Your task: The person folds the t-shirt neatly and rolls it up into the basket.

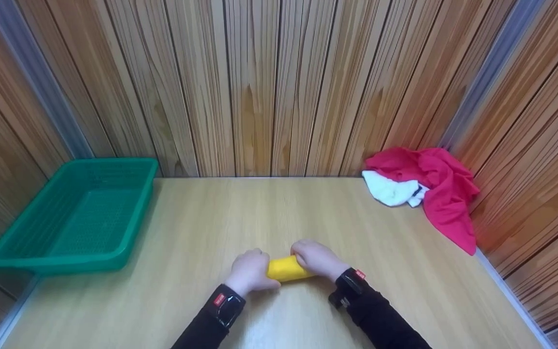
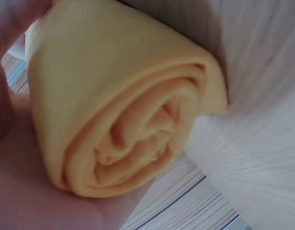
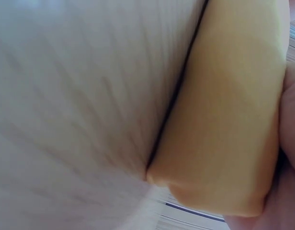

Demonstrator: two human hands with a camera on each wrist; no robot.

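Observation:
A yellow cloth (image 1: pixel 286 269), rolled into a thick tube, lies across the near middle of the table between both hands. My left hand (image 1: pixel 251 271) grips its left end, thumb on the near side and fingers round the far side. The right end is held by my right hand (image 1: pixel 320 259), its fingers bent over the roll. Spiral layers show at the end of the cloth roll (image 2: pixel 133 139) in the left wrist view. From the right wrist, the smooth outer side of the yellow cloth (image 3: pixel 224 110) appears close to the wooden tabletop, with part of the hand beside it.
On the left of the table (image 1: pixel 240 213) stands a green plastic basket (image 1: pixel 131 232) with perforated sides. A crumpled red cloth (image 1: pixel 446 186) and a white cloth (image 1: pixel 390 189) lie in the back right corner. Wood-panelled walls (image 1: pixel 255 87) border the back and sides.

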